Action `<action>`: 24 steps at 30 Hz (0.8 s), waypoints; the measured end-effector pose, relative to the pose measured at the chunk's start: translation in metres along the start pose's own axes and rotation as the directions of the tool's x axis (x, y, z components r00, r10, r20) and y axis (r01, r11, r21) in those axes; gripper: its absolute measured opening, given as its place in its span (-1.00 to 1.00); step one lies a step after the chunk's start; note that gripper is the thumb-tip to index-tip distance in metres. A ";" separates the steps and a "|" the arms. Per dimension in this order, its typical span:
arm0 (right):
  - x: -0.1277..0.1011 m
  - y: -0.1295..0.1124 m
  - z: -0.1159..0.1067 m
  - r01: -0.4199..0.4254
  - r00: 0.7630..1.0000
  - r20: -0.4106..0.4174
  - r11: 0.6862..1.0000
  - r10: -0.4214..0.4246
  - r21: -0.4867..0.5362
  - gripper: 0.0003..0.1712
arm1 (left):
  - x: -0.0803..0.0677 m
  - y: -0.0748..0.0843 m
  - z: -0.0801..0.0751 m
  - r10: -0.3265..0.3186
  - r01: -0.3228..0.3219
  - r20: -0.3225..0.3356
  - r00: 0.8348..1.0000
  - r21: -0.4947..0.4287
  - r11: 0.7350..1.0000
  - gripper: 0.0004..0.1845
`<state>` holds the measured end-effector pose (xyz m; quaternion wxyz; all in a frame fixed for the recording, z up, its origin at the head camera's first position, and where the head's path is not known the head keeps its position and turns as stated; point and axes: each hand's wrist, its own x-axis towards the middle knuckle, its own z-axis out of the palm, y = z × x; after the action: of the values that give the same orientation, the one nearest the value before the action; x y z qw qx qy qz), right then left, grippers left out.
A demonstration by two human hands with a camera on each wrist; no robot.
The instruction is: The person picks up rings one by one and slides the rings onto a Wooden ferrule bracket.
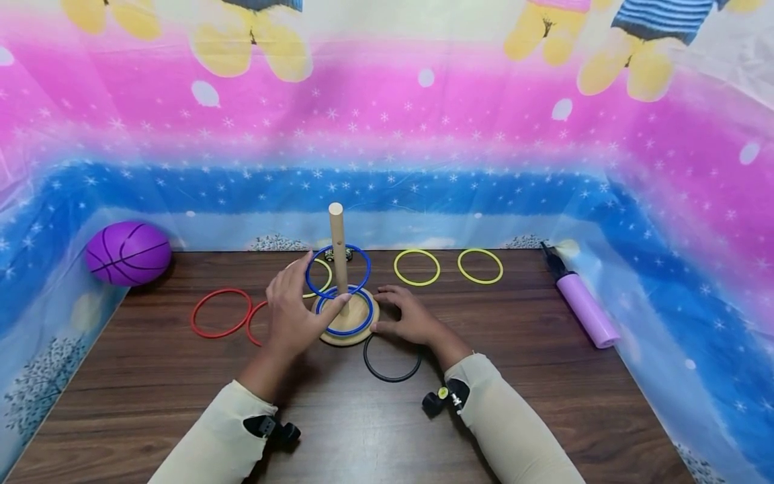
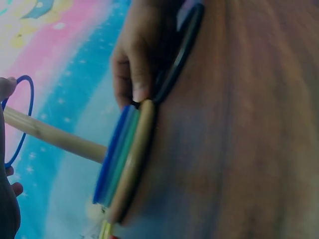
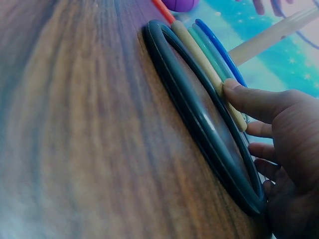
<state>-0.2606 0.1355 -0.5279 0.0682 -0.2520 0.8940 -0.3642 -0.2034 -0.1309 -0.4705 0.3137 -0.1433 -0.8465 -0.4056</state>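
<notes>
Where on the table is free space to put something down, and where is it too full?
Free: the table between the right sleeve and the pump, and the near left corner below the red rings. Crowded: around the peg base, where both hands, the blue ring and the black ring meet.

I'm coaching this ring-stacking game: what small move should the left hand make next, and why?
Probably lower and let go. The left hand holds a blue ring already threaded over the wooden peg, tilted partway down it. Another blue ring already lies on the base, which the right hand steadies at its rim, so the held ring should settle on top.
</notes>
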 end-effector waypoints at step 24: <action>0.002 0.001 -0.010 -0.036 0.998 0.050 0.991 0.030 0.130 -0.25 | -0.032 -0.038 0.005 -0.012 -0.006 0.149 0.989 0.121 0.993 0.07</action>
<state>-0.2659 0.1416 -0.5211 0.1118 -0.2407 0.8704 -0.4147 -0.2006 -0.1505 -0.5165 0.2567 -0.1526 -0.8910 -0.3420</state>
